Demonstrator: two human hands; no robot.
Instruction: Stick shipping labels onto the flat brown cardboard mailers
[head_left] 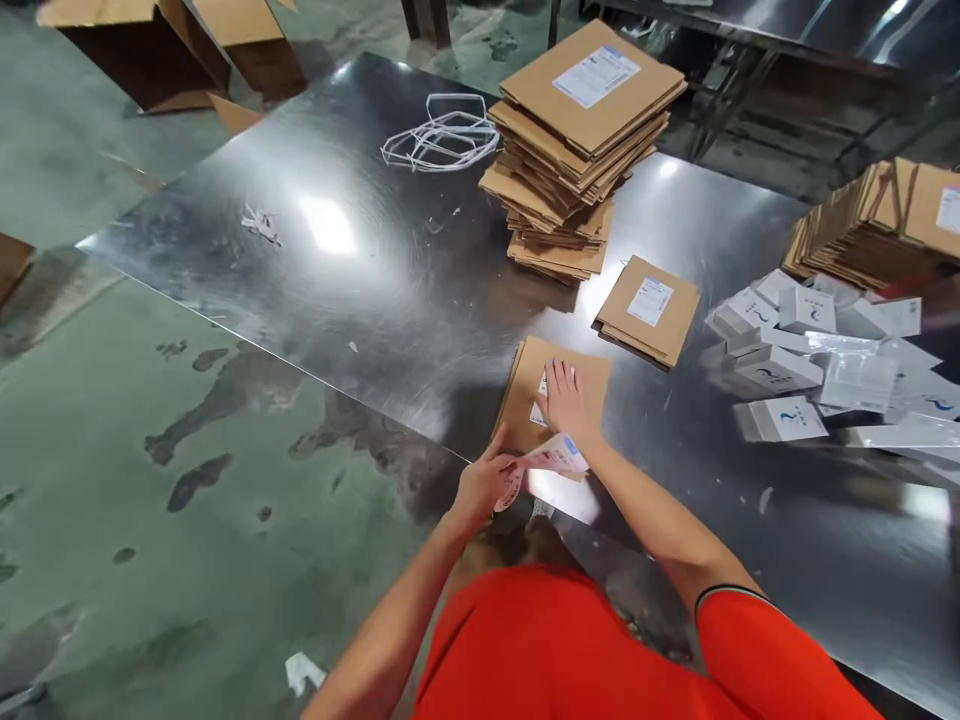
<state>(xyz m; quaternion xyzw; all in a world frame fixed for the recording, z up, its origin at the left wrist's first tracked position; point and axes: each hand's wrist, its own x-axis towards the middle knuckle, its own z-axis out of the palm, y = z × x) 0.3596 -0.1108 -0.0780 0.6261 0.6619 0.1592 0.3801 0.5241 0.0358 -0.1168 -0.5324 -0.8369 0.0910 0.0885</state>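
Label strip [556, 455] gripped in L hand [484, 487]; cardboard stack [592, 390] pressed by R hand [566, 402], fingers nearly straight, ahead of L.

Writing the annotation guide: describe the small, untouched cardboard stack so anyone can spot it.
On the steel table, find the tall cardboard pile. The small stack lies nearer the person, slightly right. Its label is uncovered; the right hand partly hides its neighbour's.

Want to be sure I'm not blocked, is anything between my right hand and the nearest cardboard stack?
Only the white label on top of the nearest cardboard stack; your right hand rests over it. The printed strip in your left hand overlaps the stack's near side, clear of those fingers.
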